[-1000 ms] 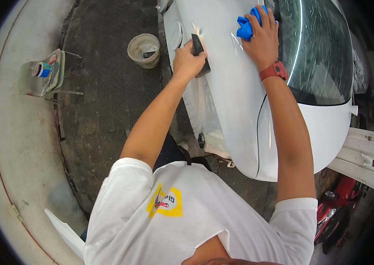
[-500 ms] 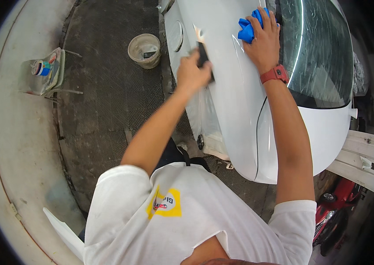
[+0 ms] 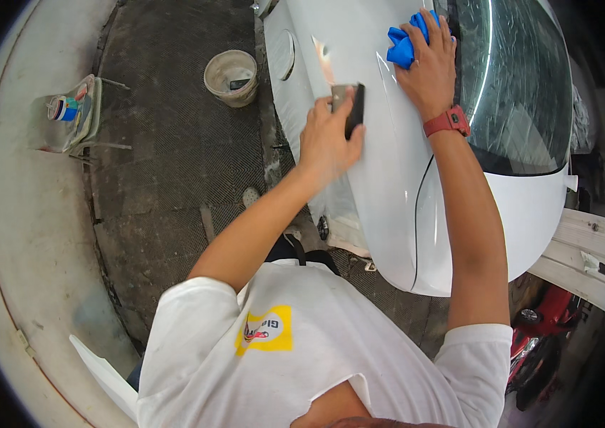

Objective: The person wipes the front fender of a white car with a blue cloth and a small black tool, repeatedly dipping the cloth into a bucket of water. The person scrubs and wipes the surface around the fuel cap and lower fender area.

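On dark patterned floor (image 3: 167,164): bucket (image 3: 225,70), chair (image 3: 96,110) bearing tub (image 3: 63,108). On white car body (image 3: 391,192): blue cloth (image 3: 401,50).

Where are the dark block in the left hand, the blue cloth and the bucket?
Held dark block (image 3: 358,108): head view, on its black side face.
Blue cloth (image 3: 401,51): head view, on its exposed bunched part.
Bucket (image 3: 233,99): head view, on its outer wall.

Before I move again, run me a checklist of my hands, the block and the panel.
1. Dark block held in the left hand: ok.
2. Blue cloth under the fingers of the right hand: ok.
3. Block fully flat on the white car panel: cannot tell.
4. Peach-coloured patch smooth to the touch: cannot tell.
5. Bucket on the floor, apart from the panel: ok.
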Demonstrator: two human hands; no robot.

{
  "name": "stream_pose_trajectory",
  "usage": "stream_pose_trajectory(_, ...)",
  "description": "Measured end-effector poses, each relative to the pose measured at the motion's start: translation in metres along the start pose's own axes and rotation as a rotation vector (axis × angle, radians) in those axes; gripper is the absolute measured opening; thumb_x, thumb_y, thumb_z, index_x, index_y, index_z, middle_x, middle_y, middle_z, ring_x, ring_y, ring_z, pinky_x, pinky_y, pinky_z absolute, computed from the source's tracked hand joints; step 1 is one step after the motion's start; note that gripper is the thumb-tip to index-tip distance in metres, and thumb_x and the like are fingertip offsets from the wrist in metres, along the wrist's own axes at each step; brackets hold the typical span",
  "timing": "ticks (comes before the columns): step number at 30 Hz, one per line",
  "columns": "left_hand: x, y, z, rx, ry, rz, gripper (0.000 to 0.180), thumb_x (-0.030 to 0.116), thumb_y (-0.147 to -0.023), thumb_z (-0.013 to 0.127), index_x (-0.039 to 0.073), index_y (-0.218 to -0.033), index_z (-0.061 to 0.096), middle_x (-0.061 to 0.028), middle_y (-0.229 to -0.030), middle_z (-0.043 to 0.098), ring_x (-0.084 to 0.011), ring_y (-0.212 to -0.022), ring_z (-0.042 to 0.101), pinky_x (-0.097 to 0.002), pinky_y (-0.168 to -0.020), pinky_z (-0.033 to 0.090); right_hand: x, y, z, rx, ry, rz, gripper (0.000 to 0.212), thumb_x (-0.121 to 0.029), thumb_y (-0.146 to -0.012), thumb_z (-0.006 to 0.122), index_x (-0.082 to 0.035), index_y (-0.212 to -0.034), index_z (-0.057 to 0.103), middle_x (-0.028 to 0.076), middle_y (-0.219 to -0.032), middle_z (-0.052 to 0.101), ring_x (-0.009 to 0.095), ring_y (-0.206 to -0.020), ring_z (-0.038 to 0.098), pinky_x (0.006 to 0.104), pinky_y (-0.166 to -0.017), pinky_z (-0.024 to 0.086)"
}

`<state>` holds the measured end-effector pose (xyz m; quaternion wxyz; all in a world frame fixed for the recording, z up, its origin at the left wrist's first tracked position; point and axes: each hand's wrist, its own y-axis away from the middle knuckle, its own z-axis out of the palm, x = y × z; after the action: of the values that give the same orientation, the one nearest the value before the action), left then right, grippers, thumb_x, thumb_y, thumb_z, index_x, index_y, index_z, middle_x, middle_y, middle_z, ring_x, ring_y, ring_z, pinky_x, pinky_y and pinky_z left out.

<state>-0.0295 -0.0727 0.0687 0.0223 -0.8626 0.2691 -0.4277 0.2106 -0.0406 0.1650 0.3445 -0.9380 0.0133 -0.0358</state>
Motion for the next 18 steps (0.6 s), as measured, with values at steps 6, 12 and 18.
stream_pose_trajectory(6, -0.061, -0.086, -0.021, -0.044, 0.384, -0.373, 0.051, 0.028, -0.096, 0.082, 0.011, -0.144, 0.075, -0.019, -0.1, 0.085, -0.0284, -0.096, 0.084, -0.0422, -0.092, 0.063, -0.011, -0.001, -0.011, -0.061, 0.088, 0.033, 0.057, -0.031, -0.089, 0.087, -0.018, -0.142, 0.072, 0.013, -0.172, 0.049, 0.042, -0.162, 0.042, 0.0651, -0.131, 0.035)
stream_pose_trajectory(12, 0.016, 0.014, -0.006, -0.039, 0.063, -0.043, 0.078, 0.027, -0.098, 0.077, 0.02, -0.171, 0.051, -0.0326, -0.152, 0.054, -0.0524, -0.135, 0.059, -0.0559, -0.113, 0.054, -0.021, -0.003, -0.015, -0.036, 0.131, 0.011, 0.044, -0.028, -0.1, 0.076, -0.016, -0.143, 0.075, 0.014, -0.169, 0.054, 0.038, -0.157, 0.049, 0.0545, -0.133, 0.035)
stream_pose_trajectory(18, 0.031, 0.107, -0.031, -0.396, 0.172, 0.283, 0.084, 0.02, -0.093, 0.082, 0.028, -0.17, 0.051, -0.0228, -0.156, 0.053, -0.0467, -0.133, 0.061, -0.0579, -0.098, 0.063, -0.009, 0.0, -0.019, -0.127, 0.023, -0.19, 0.039, -0.033, -0.092, 0.088, -0.015, -0.124, 0.078, 0.013, -0.155, 0.064, 0.044, -0.156, 0.049, 0.0641, -0.129, 0.04)
